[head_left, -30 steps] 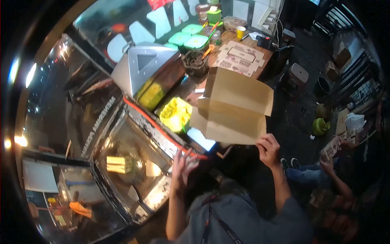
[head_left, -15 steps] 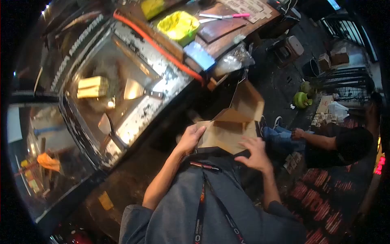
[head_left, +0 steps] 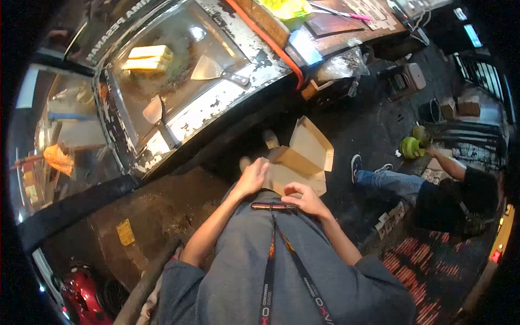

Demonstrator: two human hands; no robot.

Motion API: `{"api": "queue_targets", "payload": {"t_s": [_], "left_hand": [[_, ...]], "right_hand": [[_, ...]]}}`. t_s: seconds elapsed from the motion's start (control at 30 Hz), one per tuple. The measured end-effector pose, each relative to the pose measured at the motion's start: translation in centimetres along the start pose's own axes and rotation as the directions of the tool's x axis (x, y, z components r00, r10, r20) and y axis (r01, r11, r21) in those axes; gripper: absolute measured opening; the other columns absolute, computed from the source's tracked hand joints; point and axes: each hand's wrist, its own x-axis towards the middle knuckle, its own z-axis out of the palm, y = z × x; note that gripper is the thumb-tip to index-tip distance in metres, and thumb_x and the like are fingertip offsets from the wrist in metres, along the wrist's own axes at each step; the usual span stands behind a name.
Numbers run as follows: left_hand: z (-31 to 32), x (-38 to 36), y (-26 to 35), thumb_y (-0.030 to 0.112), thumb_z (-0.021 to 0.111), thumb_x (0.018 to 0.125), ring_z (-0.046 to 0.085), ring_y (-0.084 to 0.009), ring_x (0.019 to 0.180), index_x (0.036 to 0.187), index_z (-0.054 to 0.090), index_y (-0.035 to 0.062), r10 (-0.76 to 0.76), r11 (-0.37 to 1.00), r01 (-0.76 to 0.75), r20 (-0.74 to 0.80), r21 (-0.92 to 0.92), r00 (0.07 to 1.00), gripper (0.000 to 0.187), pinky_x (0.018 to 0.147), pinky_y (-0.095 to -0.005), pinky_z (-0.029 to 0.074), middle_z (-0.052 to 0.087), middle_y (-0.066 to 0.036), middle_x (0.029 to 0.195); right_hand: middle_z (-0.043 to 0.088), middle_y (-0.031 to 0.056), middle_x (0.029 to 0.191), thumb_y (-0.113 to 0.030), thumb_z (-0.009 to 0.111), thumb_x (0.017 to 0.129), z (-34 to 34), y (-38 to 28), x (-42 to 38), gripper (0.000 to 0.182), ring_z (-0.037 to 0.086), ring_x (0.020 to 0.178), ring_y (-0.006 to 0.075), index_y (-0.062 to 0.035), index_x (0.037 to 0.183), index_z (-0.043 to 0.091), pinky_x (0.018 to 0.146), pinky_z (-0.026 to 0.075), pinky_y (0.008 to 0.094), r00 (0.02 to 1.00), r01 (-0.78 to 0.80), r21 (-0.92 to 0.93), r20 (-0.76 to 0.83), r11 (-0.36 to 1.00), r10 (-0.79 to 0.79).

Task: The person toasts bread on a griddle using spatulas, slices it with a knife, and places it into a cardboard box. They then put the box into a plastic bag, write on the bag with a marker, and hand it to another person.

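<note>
An open brown cardboard box (head_left: 290,176) with its lid folded back is held close to my waist. My left hand (head_left: 253,177) is closed on the box's left edge, thumb on top. At the near right edge my right hand (head_left: 306,199) has its fingers bent in a pinch against the cardboard; its fingertips are partly hidden. To the left is a griddle (head_left: 184,116) in a worn metal frame. Pale yellow bread slices (head_left: 148,58) lie stacked on it. A wide metal scraper (head_left: 207,69) and a second scraper (head_left: 154,110) rest on the griddle's near side.
Beyond the griddle, a wooden table (head_left: 338,27) carries a yellow-lined container (head_left: 287,7) and a pink-handled utensil (head_left: 357,17). A plastic bag (head_left: 342,66) hangs by its edge. On the right, a person in jeans (head_left: 392,184) reaches toward a green gas cylinder (head_left: 411,147).
The view has turned, so the griddle sits higher. Box and hands are nearer my waist. My right hand went from spread over the box to bent at its near edge. The other person's arm now reaches the cylinder.
</note>
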Motion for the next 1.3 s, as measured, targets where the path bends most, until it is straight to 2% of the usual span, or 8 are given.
{"api": "queue_targets", "payload": {"t_s": [0.13,0.3,0.67,0.9,1.0,1.07,1.23,1.3], "left_hand": [[-1.2,-1.7,-0.4,0.029,0.048,0.095,0.057,-0.0458,0.095,0.111,0.047,-0.0043,-0.017,0.999,0.019,0.046,-0.034,0.999,0.037,0.079,-0.0471,0.046,0.06,-0.029,0.098],[-2.8,-3.6,-0.5,0.009,0.065,0.083,0.059,-0.0089,0.075,0.119,0.05,-0.0018,-0.169,0.79,0.281,0.247,-0.545,0.954,0.04,0.063,-0.0235,0.048,0.066,-0.01,0.09],[-1.2,-4.3,0.8,0.012,0.072,0.076,0.063,-0.0112,0.065,0.111,0.055,-0.005,-0.094,0.958,0.104,0.049,-0.268,0.994,0.042,0.059,-0.0262,0.049,0.068,-0.009,0.075],[-1.6,-3.9,1.8,0.002,0.073,0.075,0.064,-0.013,0.066,0.102,0.052,-0.0068,-0.106,0.898,0.149,0.123,-0.414,0.987,0.036,0.059,-0.0256,0.052,0.067,-0.012,0.074],[-1.6,-4.0,2.3,0.016,0.075,0.074,0.066,-0.0192,0.07,0.105,0.053,-0.0055,-0.088,0.99,0.096,0.083,-0.101,0.993,0.043,0.063,-0.0324,0.053,0.066,-0.016,0.08],[-0.8,-3.6,2.1,0.017,0.07,0.074,0.066,-0.0322,0.07,0.108,0.048,-0.0048,-0.03,0.997,0.026,0.052,0.073,0.998,0.045,0.066,-0.0396,0.053,0.064,-0.023,0.077],[0.1,-3.6,1.3,0.01,0.061,0.068,0.061,-0.0441,0.071,0.112,0.037,-0.0083,0.275,0.958,-0.275,0.013,0.083,0.961,0.053,0.063,-0.0498,0.049,0.059,-0.029,0.073],[0.1,-3.5,1.2,0.01,0.062,0.067,0.061,-0.044,0.07,0.105,0.039,-0.0077,0.183,0.976,-0.188,0.056,0.111,0.981,0.047,0.063,-0.0492,0.049,0.059,-0.029,0.072]], "right_hand": [[0.065,0.0055,0.088,-0.013,0.069,0.082,1.0,1.7,0.7,0.019,0.06,0.083,0.0111,0.0012,0.093,0.062,0.075,0.047,0.0253,0.991,-0.127,0.18,0.059,0.975,0.119],[0.065,0.0041,0.084,-0.011,0.068,0.082,1.9,2.4,1.5,0.015,0.059,0.078,0.0099,0.0009,0.089,0.062,0.07,0.047,0.0237,0.991,-0.125,0.203,0.072,0.971,0.113],[0.063,0.0043,0.082,-0.007,0.067,0.083,3.8,3.4,2.5,0.011,0.057,0.072,0.0074,0.0011,0.089,0.061,0.064,0.045,0.0204,0.987,-0.135,0.365,-0.033,0.921,0.157],[0.059,0.0055,0.097,-0.001,0.064,0.081,3.6,2.3,2.5,0.021,0.059,0.085,0.0114,0.0,0.1,0.055,0.075,0.048,0.0245,0.999,-0.04,0.345,0.004,0.938,0.041],[0.052,0.0066,0.113,0.006,0.06,0.079,3.4,3.0,3.0,0.039,0.053,0.104,0.0136,-0.0033,0.115,0.047,0.083,0.046,0.0259,0.989,-0.011,0.412,0.137,0.911,-0.05],[0.054,0.0075,0.112,0.002,0.063,0.08,2.9,2.1,3.7,0.041,0.053,0.105,0.017,-0.0042,0.117,0.047,0.085,0.046,0.0287,0.969,-0.204,0.327,0.199,0.923,0.143],[0.065,0.0096,0.09,-0.016,0.069,0.08,2.1,2.7,9.2,0.028,0.063,0.083,0.0171,-0.0008,0.101,0.058,0.07,0.05,0.0302,0.967,-0.004,0.077,-0.253,0.997,0.023],[0.065,0.0084,0.085,-0.012,0.068,0.081,2.6,2.5,11.0,0.022,0.062,0.073,0.0141,-0.0007,0.098,0.058,0.061,0.051,0.0279,0.93,0.05,-0.115,-0.357,0.992,-0.088]]}}
